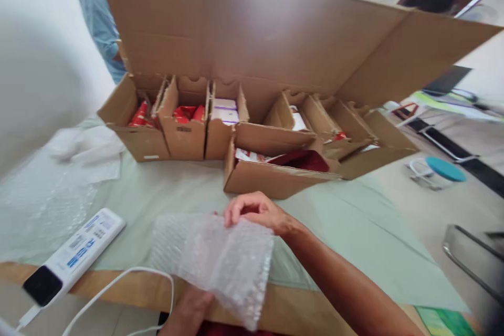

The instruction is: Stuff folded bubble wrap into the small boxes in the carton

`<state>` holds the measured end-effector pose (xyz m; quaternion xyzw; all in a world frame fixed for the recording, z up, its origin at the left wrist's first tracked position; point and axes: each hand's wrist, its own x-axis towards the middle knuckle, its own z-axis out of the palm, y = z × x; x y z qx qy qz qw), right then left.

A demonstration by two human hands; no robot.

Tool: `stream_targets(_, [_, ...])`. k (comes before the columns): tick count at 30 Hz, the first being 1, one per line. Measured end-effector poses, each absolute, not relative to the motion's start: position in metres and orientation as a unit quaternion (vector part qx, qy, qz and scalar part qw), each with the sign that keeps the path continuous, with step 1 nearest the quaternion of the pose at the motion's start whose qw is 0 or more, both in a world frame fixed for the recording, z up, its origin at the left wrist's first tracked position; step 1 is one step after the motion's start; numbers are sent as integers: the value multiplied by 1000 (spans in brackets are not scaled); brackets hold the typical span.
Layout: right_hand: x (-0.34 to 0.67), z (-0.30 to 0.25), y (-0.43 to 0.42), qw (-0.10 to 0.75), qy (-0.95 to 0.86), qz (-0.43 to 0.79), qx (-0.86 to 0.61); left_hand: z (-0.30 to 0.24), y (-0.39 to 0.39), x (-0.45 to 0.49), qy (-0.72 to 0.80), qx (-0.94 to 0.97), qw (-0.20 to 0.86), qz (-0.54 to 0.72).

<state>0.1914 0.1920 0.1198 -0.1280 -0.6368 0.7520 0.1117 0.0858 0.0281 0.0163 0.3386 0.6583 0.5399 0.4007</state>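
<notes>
A clear bubble-wrap pouch (220, 260) is held over the near edge of the table. My right hand (258, 212) grips its top edge, fingers curled over it, with something red just showing under the fingers. My left hand (189, 312) holds the pouch from below, mostly hidden behind it. Just beyond my right hand stands an open cardboard box (271, 178) with red and white contents.
A large open carton (252, 37) holds a row of small boxes (183, 126) with red and white packets. A sheet of bubble wrap (43, 194) lies at left, beside a white power strip (74, 254) with its cable. A person in blue (98, 16) stands behind. Stools stand on the floor at right.
</notes>
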Motion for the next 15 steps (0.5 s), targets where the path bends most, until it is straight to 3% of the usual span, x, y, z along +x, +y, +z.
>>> stream_targets(4, [282, 107, 197, 172, -580, 758, -246, 19, 26, 75, 443, 124, 584, 669])
stream_targets(7, [322, 90, 205, 196, -572, 737, -302, 25, 29, 78, 379, -12, 626, 682])
stream_targets(10, [344, 72, 213, 255, -556, 703, -362, 35, 36, 86, 456, -14, 596, 661])
stream_targets(15, [373, 56, 206, 337, -482, 663, -463, 45, 44, 94, 652, 173, 499, 544])
